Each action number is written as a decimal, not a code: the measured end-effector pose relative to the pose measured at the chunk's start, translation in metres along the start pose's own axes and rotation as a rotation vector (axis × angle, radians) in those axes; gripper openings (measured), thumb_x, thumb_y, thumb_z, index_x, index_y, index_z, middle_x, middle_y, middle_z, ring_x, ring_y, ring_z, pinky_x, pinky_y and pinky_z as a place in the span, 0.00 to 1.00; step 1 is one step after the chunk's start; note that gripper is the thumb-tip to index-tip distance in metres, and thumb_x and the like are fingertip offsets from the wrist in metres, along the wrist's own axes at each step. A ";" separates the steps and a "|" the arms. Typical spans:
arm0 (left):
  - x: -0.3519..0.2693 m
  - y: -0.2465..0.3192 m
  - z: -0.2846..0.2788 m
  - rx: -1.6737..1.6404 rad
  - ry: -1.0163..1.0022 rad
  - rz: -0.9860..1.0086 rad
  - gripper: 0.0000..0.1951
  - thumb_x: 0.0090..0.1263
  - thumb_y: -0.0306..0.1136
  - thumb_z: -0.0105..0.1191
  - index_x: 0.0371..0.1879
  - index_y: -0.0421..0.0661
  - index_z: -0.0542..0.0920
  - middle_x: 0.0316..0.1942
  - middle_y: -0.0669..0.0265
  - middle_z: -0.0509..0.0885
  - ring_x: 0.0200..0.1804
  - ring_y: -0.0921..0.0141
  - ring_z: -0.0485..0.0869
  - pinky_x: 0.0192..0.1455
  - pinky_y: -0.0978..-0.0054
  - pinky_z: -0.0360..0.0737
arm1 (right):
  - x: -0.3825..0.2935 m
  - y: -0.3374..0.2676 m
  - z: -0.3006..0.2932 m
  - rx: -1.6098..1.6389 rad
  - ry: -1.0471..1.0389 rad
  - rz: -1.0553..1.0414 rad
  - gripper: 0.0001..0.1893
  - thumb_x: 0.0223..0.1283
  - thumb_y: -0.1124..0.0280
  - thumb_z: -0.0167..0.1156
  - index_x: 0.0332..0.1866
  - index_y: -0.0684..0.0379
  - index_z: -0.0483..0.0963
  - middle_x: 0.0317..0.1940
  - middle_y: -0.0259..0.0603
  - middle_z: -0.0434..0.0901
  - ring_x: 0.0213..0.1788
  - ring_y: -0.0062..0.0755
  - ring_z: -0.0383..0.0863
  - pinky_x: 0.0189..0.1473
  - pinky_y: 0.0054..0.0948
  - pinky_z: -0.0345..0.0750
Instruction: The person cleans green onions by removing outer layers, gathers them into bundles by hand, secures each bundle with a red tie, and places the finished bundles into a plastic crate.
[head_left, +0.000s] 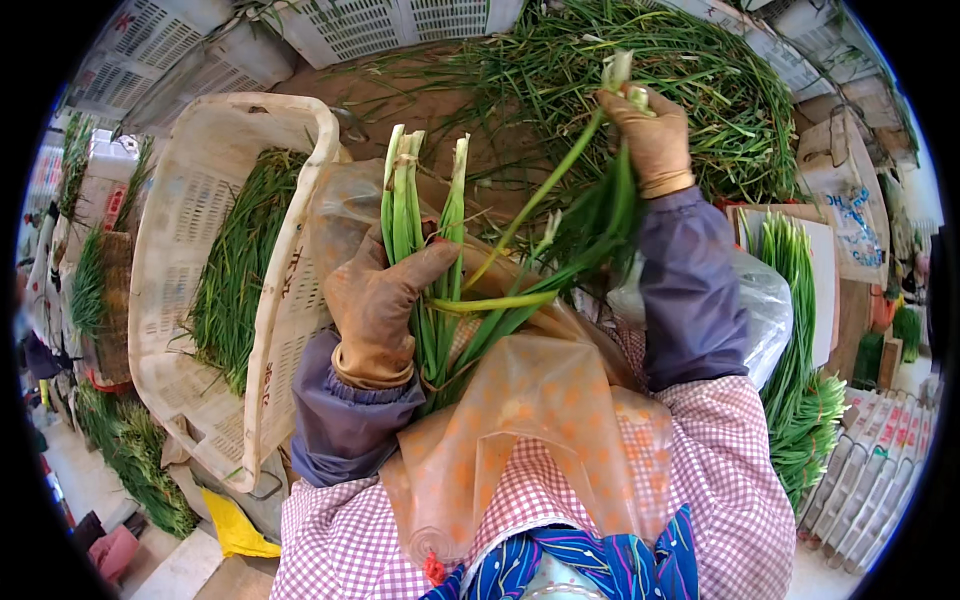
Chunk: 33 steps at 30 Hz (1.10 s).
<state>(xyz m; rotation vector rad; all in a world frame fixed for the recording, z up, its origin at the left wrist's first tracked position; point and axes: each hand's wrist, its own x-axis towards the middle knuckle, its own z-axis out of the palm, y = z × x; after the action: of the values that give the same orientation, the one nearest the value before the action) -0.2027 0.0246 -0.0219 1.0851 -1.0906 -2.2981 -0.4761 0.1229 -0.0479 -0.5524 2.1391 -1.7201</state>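
My left hand (375, 307), in a stained rubber glove, grips a small bunch of green leafy stalks (403, 202). Their pale cut ends point up, and the leaves run down over my lap. Up and to the right, my right hand (649, 135), also gloved, pinches the pale ends of other stalks (616, 71) between thumb and fingers. Long green leaves (619, 199) hang from it, partly blurred. A yellowed leaf (536, 195) slants from the right hand towards the left one. Another yellowed leaf (495, 302) lies across the bunch. Under both hands spreads a translucent orange-dotted plastic apron (525, 390).
At left stands a white plastic crate (142, 300) holding long green leaves (244, 262). A large heap of loose leaves (675, 45) covers the ground ahead. Bundled greens (795, 300) lie by my right side. More white crates (360, 30) line the far edge.
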 end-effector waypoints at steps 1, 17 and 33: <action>-0.002 0.003 0.005 0.075 0.030 0.094 0.17 0.56 0.22 0.61 0.45 0.39 0.75 0.33 0.62 0.82 0.30 0.69 0.83 0.33 0.75 0.83 | 0.006 0.003 -0.012 -0.035 0.002 0.029 0.15 0.55 0.70 0.65 0.46 0.63 0.77 0.21 0.32 0.77 0.16 0.15 0.70 0.18 0.18 0.69; 0.009 0.005 0.005 0.005 0.004 -0.103 0.12 0.62 0.27 0.58 0.44 0.41 0.77 0.36 0.62 0.83 0.36 0.71 0.83 0.40 0.75 0.81 | -0.061 -0.035 0.019 0.647 -0.644 0.289 0.06 0.55 0.74 0.63 0.36 0.64 0.77 0.25 0.35 0.78 0.20 0.16 0.71 0.20 0.19 0.69; 0.010 0.002 0.022 0.029 -0.119 -0.128 0.12 0.57 0.25 0.62 0.38 0.41 0.76 0.28 0.65 0.82 0.24 0.75 0.79 0.27 0.80 0.77 | -0.074 -0.028 0.026 0.605 -0.499 0.176 0.07 0.53 0.76 0.66 0.34 0.63 0.75 0.21 0.35 0.77 0.18 0.18 0.71 0.18 0.20 0.66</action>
<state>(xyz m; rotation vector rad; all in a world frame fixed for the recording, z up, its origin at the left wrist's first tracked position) -0.2259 0.0283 -0.0165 1.0701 -1.1324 -2.4824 -0.3966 0.1321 -0.0248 -0.5232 1.2121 -1.7742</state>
